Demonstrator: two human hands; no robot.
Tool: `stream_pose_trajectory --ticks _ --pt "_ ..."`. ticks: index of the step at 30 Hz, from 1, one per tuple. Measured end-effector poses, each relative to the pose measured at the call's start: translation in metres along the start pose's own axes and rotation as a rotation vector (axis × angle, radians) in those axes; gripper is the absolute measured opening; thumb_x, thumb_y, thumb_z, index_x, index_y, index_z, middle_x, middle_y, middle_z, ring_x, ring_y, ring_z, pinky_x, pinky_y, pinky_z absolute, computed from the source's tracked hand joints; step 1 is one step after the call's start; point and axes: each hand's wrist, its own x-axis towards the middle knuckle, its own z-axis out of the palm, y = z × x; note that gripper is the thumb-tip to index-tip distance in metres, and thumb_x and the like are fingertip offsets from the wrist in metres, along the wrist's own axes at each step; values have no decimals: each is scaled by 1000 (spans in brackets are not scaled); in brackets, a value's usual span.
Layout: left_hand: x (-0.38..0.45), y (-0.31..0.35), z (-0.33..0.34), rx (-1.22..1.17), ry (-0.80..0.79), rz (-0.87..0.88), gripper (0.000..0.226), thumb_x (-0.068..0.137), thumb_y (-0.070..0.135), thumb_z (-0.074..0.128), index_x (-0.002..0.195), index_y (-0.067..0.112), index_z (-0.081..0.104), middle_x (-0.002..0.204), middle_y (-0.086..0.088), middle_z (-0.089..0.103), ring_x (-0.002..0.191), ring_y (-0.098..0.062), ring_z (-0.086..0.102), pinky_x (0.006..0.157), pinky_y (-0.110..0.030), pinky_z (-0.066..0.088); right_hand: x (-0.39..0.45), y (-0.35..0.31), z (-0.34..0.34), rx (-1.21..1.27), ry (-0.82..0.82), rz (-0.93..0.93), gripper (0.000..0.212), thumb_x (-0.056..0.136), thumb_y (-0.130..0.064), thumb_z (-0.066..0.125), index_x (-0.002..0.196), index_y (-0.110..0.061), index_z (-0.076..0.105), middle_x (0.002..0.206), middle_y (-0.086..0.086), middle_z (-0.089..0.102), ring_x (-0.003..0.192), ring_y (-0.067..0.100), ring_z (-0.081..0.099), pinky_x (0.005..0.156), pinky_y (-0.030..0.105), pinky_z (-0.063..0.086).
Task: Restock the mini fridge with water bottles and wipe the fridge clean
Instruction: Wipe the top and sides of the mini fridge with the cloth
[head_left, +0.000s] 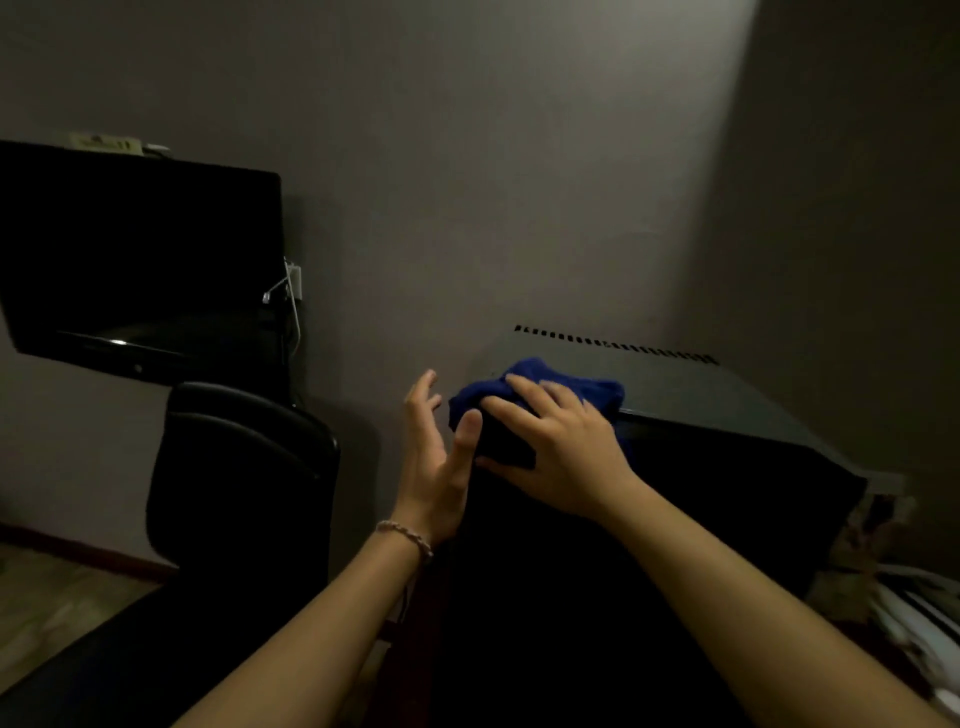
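Two hands meet at the mini fridge (727, 410) top's front corner: the right hand (561, 447) presses a blue cloth (524, 387) there with spread fingers; at nine o'clock the left hand (434, 462) hovers with loose fingers, holding nothing.

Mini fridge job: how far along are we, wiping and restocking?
Done: nothing provable; the dark mini fridge looks closed, its inside unseen. In hand: the right hand presses a crumpled blue cloth at the top's front-left corner; the left hand hovers open beside it. Left: no water bottles in view.

A cloth (540, 387) lies on the mini fridge (727, 395) at centre right; a chair (239, 467) and monitor (140, 260) stand at left.
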Motion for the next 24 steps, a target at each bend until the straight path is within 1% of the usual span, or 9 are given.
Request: stream_pose_trajectory --ticks 3,6,7,12,15,18,20,22,24 --pt "16 22 -4 148 -55 29 103 74 90 38 153 27 18 156 12 21 143 -1 25 118 -36 29 12 18 -15 221 -178 124 80 80 -86 33 149 -46 30 161 -10 30 146 24 33 114 54 33" --pt "28 40 -3 281 -185 17 102 76 90 31 153 24 21 161 7 19 144 1 17 112 -9 15 25 41 -27 369 -263 277 81 79 -89 33 147 -44 37 159 -11 35 145 18 34 116 54 30" --pt "33 44 -2 311 -228 -1 100 77 89 30 154 25 21 161 8 19 142 5 15 110 -7 13 29 47 -30 398 -297 317 80 80 -88 34 146 -45 38 159 -11 35 145 19 34 116 55 29" --pt "59 53 19 522 -452 -64 96 80 86 14 156 27 16 164 9 12 146 2 6 123 -36 11 48 61 -21 435 -399 351 63 87 -75 45 144 -47 39 159 -16 31 146 19 29 114 60 20" --pt "79 53 34 679 -569 -114 99 79 86 1 158 27 8 166 10 3 151 -5 -1 124 -43 7 63 78 -8 503 -387 370 59 87 -71 51 140 -46 43 156 -16 34 144 19 31 113 57 22" --pt "99 57 47 808 -686 -126 95 82 81 2 159 26 -1 166 11 -7 151 -8 -12 123 -50 -5 80 102 4 644 -344 417 59 86 -66 60 138 -41 48 157 -10 32 145 17 29 117 55 21" --pt "114 59 58 852 -740 -112 96 82 81 8 158 25 -4 166 10 -9 150 -8 -16 122 -49 -8 88 122 3 819 -289 436 60 87 -54 68 140 -33 49 155 -5 33 144 14 30 118 39 25" --pt "127 59 71 880 -796 -125 99 83 83 20 158 25 -6 165 10 -12 150 -10 -16 122 -50 -6 88 148 -7 1111 -151 524 48 92 -33 69 136 -26 53 144 -4 46 133 11 45 107 28 37" --pt "138 54 87 894 -842 -127 102 81 85 33 157 32 -8 164 13 -17 150 -12 -17 121 -56 -5 78 186 -12 1145 34 616 39 91 -32 62 128 -22 59 132 -2 56 120 11 55 103 35 46"
